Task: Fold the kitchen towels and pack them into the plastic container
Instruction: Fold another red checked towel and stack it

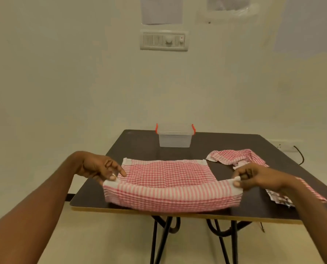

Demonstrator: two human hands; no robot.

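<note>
Landmark: dark brown square tabletop (143,149) on black metal legs.
Towel in hand: red-and-white checked cotton kitchen towel (166,180), spread at the tabletop's near edge, near hem lifted.
Left hand (100,166): pinches the towel's near-left corner.
Right hand (254,177): pinches the near-right corner.
Container: clear plastic box with orange latches (175,137), at the tabletop's far edge.
Other towel: crumpled red-checked towel (237,157), on the tabletop's right side.

Hands (101,168) pinch towel (168,180) corners
</note>
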